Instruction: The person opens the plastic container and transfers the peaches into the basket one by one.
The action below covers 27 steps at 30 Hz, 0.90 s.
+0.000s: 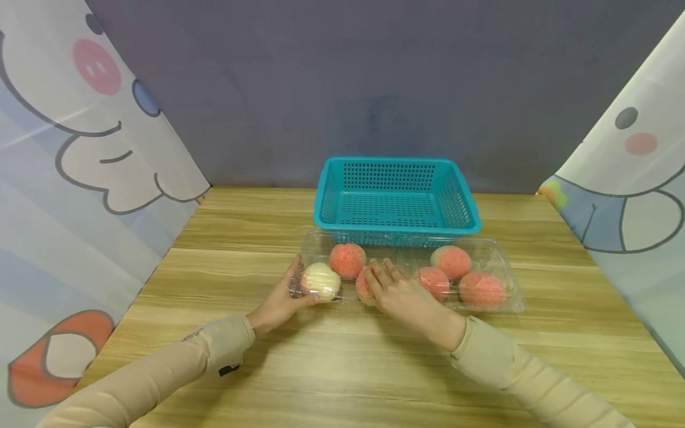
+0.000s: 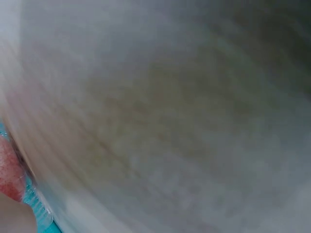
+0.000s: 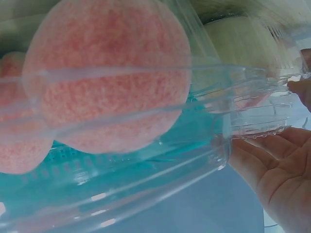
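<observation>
clear plastic, long and low in shape, makes the packaging which lies in front of you across the middle of the light wooden table; i cannot tell if it is one long box or two boxes placed end to end. with your left hand you hold the left end of this packaging, with the thumb at the near side and the other fingers around the far side, so this grip is narrow and firm around the plastic. close to that thumb there is one pale cream, round fruit, seen through the plastic. your right hand is over the middle part, and its fingers lie across one of the five speckled, reddish-pink, round fruits; its thumb is hidden, therefore i cannot tell if you grasp this fruit or only touch it. two of these fruits are at the left part with the pale one, and three are grouped at the right part. just behind the packaging you have the rectangular, turquoise plastic basket with its perforated walls. both your arms wear beige sleeves. your left wrist view is mostly blurred.
</observation>
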### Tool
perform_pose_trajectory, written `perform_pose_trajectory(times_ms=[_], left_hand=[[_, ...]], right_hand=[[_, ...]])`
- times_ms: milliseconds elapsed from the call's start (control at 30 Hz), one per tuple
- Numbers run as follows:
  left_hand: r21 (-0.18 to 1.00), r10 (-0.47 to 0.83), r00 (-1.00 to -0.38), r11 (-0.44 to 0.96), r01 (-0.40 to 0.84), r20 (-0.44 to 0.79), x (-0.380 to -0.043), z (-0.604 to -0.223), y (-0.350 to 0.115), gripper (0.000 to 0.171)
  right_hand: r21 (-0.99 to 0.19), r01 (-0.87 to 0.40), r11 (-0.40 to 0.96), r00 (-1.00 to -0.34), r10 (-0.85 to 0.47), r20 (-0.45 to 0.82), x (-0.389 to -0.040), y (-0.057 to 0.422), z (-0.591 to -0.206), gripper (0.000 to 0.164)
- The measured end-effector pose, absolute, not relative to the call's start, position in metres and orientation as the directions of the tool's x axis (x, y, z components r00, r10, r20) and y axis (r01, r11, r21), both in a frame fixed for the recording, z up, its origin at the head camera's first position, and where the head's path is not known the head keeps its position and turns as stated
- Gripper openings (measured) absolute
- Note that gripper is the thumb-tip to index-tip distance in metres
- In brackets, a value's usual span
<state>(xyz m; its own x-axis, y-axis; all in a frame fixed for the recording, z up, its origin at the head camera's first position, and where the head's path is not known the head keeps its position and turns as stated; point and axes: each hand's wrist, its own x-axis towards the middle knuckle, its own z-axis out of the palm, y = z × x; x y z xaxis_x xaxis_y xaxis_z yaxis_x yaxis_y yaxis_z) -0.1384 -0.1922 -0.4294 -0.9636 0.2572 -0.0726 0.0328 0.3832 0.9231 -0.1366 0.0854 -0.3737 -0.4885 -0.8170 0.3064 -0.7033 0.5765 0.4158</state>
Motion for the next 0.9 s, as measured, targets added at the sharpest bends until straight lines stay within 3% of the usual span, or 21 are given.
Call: perform_pose_trajectory(times_ms=[300, 500, 900], left_hand=[[0.927, 0.283, -0.956, 0.373, 0.036, -0.076, -0.1396, -0.4287, -0.1908, 0.109], [0.926, 0.303, -0.95, 0.373, 0.052, -0.068, -0.1392, -0.4282, -0.1919, 0.11], [0.912, 0.294, -0.952, 0.408, 0.044, -0.085, -0.1361, -0.4318, -0.1912, 0.109]], right_hand=[[0.498, -0.662, 0.56, -0.503, -0.824, 0.26, -0.1356, 0.0833, -0.3724, 0.039], [0.562, -0.62, 0.547, -0.47, -0.833, 0.292, -0.1363, 0.0816, -0.3753, 0.038], [0.536, -0.648, 0.541, -0.481, -0.837, 0.261, -0.1362, 0.0802, -0.3708, 0.034]])
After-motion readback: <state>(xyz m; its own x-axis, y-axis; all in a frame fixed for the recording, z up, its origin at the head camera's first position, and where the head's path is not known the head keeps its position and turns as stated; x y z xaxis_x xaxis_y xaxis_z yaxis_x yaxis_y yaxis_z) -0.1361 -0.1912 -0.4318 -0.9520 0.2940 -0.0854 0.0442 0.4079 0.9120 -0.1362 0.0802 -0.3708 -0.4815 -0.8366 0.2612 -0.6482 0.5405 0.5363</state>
